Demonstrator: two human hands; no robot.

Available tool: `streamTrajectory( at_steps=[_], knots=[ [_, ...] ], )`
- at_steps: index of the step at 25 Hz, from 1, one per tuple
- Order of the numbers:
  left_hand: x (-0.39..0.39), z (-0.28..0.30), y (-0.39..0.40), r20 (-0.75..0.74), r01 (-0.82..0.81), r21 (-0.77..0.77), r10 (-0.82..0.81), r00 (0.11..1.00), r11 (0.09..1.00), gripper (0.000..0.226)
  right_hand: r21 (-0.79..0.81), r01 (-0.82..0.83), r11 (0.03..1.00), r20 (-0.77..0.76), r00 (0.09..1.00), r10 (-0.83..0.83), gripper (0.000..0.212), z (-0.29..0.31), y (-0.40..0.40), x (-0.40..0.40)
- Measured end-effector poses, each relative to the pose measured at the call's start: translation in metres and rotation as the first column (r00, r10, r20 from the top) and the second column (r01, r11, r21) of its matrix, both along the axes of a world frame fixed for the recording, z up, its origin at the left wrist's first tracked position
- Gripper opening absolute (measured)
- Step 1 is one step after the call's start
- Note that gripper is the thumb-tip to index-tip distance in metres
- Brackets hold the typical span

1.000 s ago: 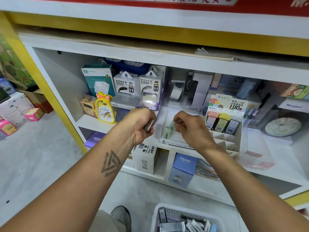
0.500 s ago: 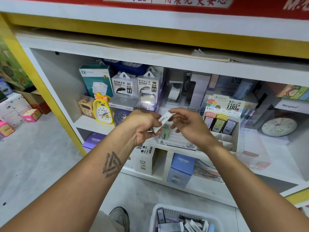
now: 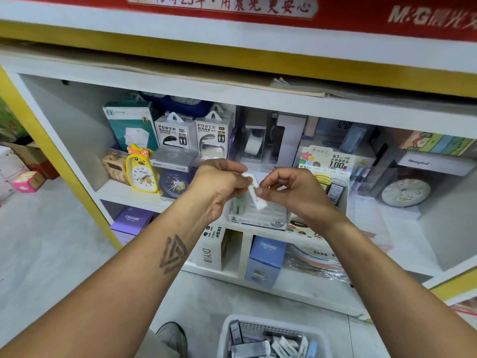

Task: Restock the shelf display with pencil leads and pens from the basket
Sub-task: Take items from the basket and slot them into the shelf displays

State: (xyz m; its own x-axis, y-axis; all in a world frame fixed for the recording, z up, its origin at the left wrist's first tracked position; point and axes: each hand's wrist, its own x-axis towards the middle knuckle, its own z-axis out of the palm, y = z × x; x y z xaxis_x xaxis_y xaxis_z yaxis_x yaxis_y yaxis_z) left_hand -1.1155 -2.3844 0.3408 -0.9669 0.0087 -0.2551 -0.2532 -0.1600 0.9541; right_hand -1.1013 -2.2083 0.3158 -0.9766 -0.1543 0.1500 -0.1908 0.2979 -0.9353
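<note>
Both my forearms reach forward and meet in the middle. My left hand (image 3: 219,187), its forearm marked with a triangle tattoo, curls its fingers in a pinching grip; my right hand (image 3: 294,192) faces it just beside, fingertips (image 3: 259,191) pinched too, wrist bent

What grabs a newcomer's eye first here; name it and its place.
Both hands meet mid-frame: left hand and right hand pinch a small white lead case before the shelf's display tray. A yellow duck clock stands left; the white basket sits on the floor below.
</note>
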Motion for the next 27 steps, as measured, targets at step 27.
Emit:
streamTrajectory(
  at_steps=[27],
  knots=[
    [0.007,-0.025,-0.02,0.067,0.177,-0.975,-0.579,0.813,0.134,0.061,0.62,0.036,0.784,-0.12,0.992,0.05,0.011,-0.038,-0.016,-0.005]
  ],
)
